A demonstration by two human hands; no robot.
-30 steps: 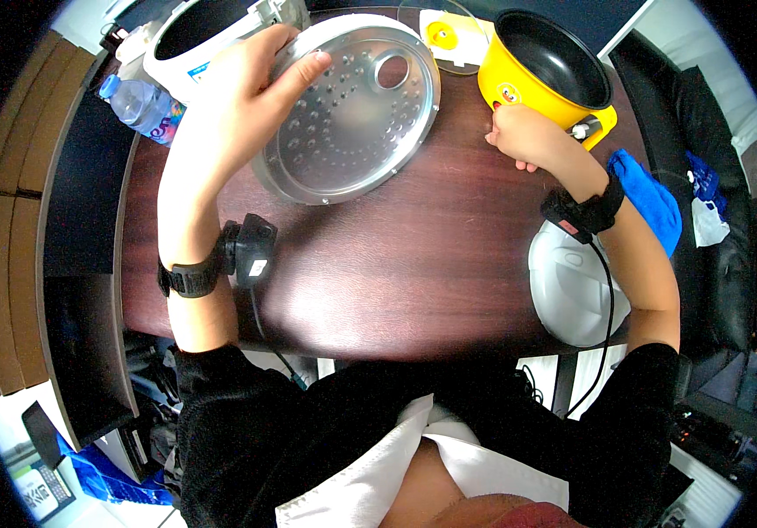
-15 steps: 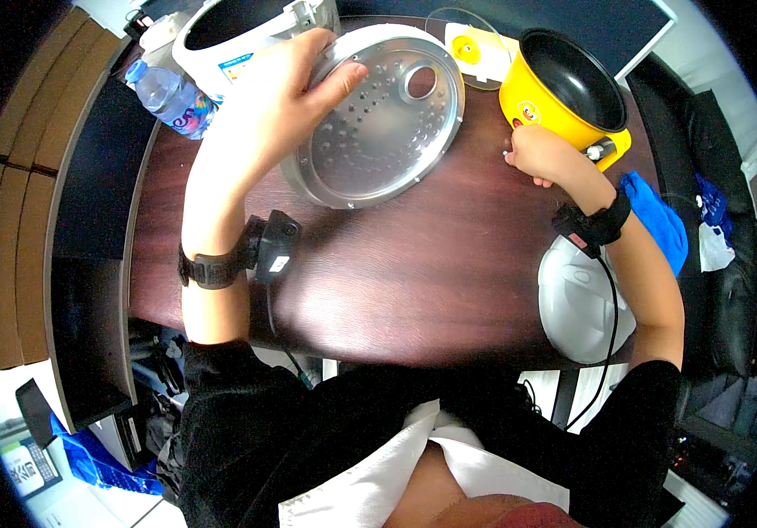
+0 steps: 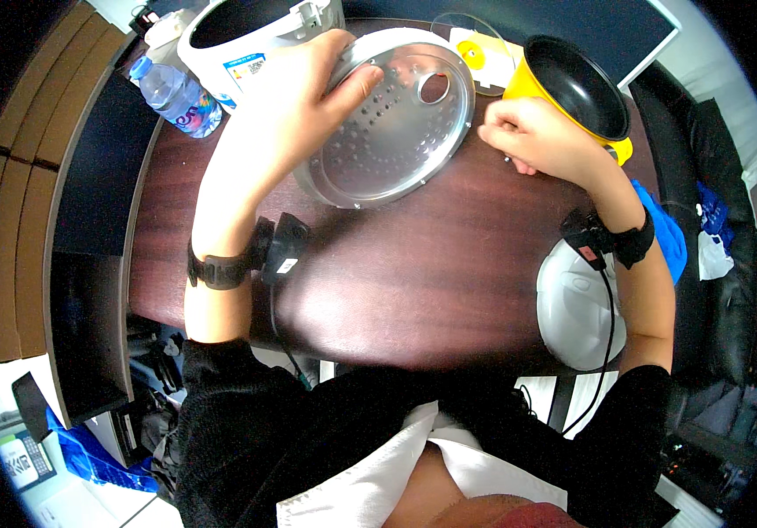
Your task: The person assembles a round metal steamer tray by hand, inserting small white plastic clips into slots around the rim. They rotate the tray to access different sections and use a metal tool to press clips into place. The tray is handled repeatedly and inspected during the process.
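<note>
A round rice cooker lid [image 3: 378, 145] is tipped up on the table with its dimpled metal inner side toward me. A round hole pierces the metal near its upper right, and small studs dot the rim. My left hand [image 3: 308, 101] grips the lid's upper left edge, thumb over the metal side. My right hand [image 3: 537, 141] hovers to the right of the lid, apart from it, fingers curled together. A tiny pale speck shows below those fingers; what they hold, if anything, is hidden. Behind my left hand stands the white rice cooker body [image 3: 211, 57].
A yellow pot [image 3: 528, 84] with black inside stands right behind my right hand. A glass lid [image 3: 484, 44] lies at the back. A water bottle [image 3: 176, 99] is at left. A smooth white plastic cover [image 3: 579, 308] sits near the right front edge, below a blue cloth [image 3: 664, 233].
My right hand has moved up and slightly left, from in front of the yellow pot toward the lid. My left hand and the lid have shifted slightly right.
</note>
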